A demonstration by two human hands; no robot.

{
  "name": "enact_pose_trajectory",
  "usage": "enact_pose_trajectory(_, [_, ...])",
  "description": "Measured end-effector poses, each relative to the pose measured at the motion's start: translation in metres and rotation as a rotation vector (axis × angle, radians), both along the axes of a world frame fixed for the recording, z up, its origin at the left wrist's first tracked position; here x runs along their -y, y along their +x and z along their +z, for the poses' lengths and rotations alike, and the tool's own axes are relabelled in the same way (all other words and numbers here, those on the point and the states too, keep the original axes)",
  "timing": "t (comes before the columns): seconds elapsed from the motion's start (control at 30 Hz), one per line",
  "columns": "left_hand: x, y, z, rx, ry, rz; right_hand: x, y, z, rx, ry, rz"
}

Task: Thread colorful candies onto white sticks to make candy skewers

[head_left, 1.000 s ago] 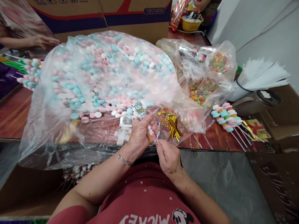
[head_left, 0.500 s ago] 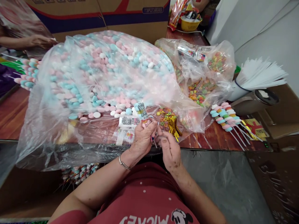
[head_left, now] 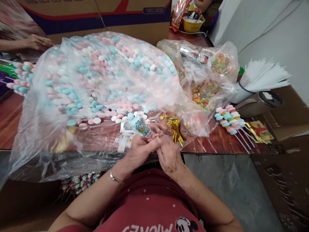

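My left hand (head_left: pixel 138 149) grips a wrapped candy skewer (head_left: pixel 142 128) with a printed label, its blue-tipped end pointing up and left. My right hand (head_left: pixel 169 154) presses against the left, its fingers pinching the skewer's lower end, where the stick is hidden. Both hands hover at the table's near edge, over the mouth of a big clear bag (head_left: pixel 106 80) full of pink, blue and white candy discs. A bundle of gold twist ties (head_left: pixel 177 130) lies just beyond my right hand.
A second bag of colourful ring candies (head_left: pixel 205 87) sits at the right. Finished candy skewers (head_left: pixel 230 120) lie beside it, near a cup of white sticks (head_left: pixel 263 75). Another person's hand (head_left: pixel 36 42) works at the far left. Cardboard boxes (head_left: pixel 96 16) stand behind.
The skewer has tilted so its tip points up and left. My right hand has moved up from below to close against the left hand. The view has shifted slightly.
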State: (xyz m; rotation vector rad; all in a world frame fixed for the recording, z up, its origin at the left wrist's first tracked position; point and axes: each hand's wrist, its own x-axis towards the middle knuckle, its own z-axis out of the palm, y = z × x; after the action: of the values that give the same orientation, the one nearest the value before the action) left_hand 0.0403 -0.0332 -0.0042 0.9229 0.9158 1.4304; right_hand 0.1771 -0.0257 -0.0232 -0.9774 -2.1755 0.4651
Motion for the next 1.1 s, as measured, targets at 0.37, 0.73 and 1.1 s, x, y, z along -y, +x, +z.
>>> enact_pose_trajectory(0.37, [-0.012, -0.061, 0.046, -0.274, -0.417, -0.829, -0.005, 0.01, 0.027, 0.353, 0.491, 0.267])
enact_pose_trajectory(0.73, [0.008, -0.042, 0.017, -1.002, 0.323, -0.407, -0.02, 0.015, 0.022, 0.608, 0.082, 0.323])
enact_pose_trajectory(1.1, [0.005, -0.047, 0.005, -0.877, 0.204, -0.098, -0.088, 0.042, 0.035, 0.169, -0.3, 0.185])
